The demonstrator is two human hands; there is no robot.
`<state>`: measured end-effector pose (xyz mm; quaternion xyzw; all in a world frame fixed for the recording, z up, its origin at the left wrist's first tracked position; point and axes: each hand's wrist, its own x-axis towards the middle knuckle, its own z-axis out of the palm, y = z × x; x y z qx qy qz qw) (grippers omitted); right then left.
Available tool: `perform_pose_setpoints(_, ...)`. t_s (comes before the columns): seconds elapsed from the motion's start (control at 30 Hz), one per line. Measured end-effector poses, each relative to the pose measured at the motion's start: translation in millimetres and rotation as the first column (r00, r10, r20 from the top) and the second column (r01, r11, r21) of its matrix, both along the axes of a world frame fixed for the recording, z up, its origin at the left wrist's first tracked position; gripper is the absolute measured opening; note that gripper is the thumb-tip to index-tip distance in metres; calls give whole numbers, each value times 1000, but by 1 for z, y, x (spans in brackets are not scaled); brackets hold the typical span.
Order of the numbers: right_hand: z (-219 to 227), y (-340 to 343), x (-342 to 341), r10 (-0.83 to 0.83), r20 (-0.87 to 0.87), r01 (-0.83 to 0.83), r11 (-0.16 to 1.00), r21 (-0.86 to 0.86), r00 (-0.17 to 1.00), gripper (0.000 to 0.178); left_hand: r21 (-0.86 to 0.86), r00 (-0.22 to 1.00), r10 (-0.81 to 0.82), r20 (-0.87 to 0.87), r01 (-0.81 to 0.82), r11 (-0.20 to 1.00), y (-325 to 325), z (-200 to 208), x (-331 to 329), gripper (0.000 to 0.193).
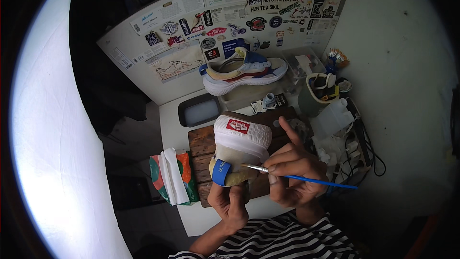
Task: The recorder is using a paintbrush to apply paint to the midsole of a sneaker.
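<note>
My left hand (231,206) grips a shoe (238,156) from below by its collar, with the heel turned up toward me. The shoe has a thick white sole with a red label, a beige heel and a blue tab over a yellow collar. Between the fingers of my right hand (297,177) is a slim paintbrush (316,181) with a blue handle and a silver ferrule. Its bristle tip lies at the beige heel fabric, just right of the blue tab; whether it touches I cannot tell. My right index finger points upward, away from the brush.
Behind stands a multicoloured shoe (244,73) on a clear box. A dark tray of pale liquid (201,110), a small open bottle (269,100), a green cup (311,97) and bundled brushes (337,60) surround a wooden board (201,146). Tissues (173,175) sit left; cables (366,144) right.
</note>
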<state>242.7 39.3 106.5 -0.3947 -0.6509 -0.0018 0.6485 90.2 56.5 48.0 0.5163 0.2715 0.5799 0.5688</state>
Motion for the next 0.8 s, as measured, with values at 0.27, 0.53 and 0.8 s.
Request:
perform_pose_setpoints(0.27,-56,-1,34,-68,-432,61,998,-29,899,13,-6,998,-7,60,8,1000,5,-7,-4,24)
perform_pose_setpoints(0.53,-164,4,62,-499,-78,393,761,-516,863,17,-102,986,160,34,-156,982,16,-18,-8,28)
perform_pose_setpoints(0.8,-184,22,58,-471,12,409,752,-518,882,18,-121,981,185,49,-178,977,17,-20,-9,28)
